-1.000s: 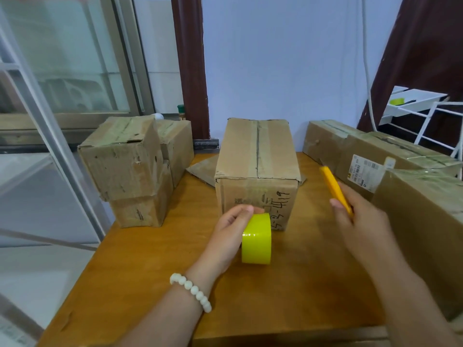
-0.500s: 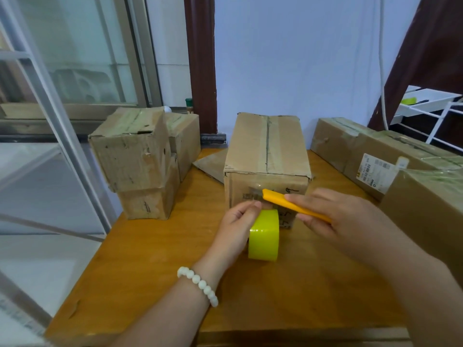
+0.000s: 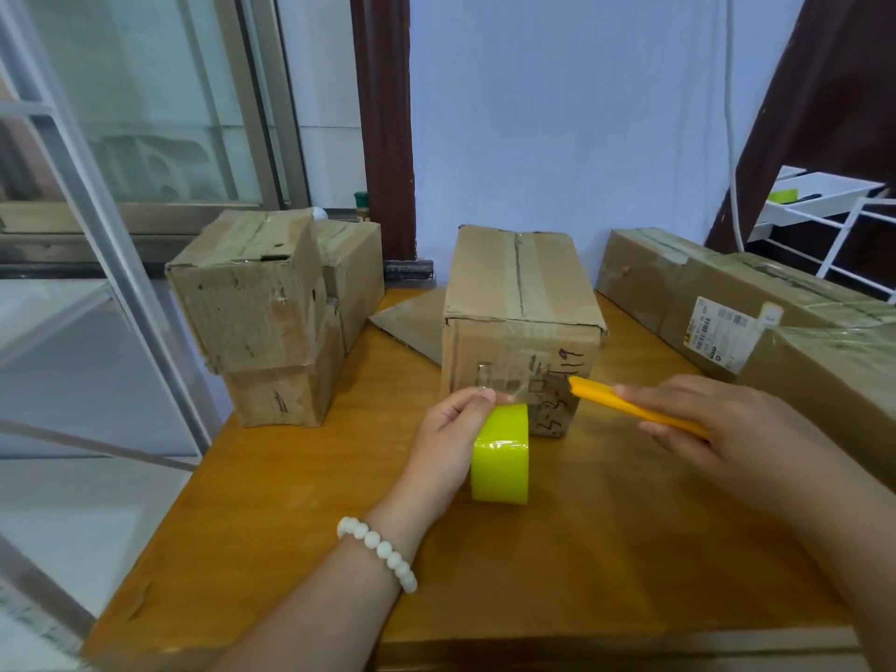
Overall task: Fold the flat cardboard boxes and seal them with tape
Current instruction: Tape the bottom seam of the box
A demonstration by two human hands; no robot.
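Observation:
A closed cardboard box [image 3: 521, 293] stands in the middle of the wooden table [image 3: 271, 521], with clear tape along its top seam and down its near face. My left hand [image 3: 448, 441] grips a yellow-green tape roll [image 3: 500, 460] standing on edge just in front of the box; a strip of clear tape runs from the roll up onto the box face. My right hand [image 3: 703, 419] holds an orange utility knife [image 3: 630, 409], its tip against the box face at the tape, right of my left thumb.
Two stacked battered boxes [image 3: 266, 322] stand at the table's left rear. Long taped boxes [image 3: 737, 303] line the right side. A flat cardboard piece [image 3: 412, 322] lies behind the middle box. A white wire rack [image 3: 834, 220] stands at the far right, a glass door frame at the left.
My right hand swung the knife from up at the right down and leftward to the box's near face. My left hand stayed on the tape roll.

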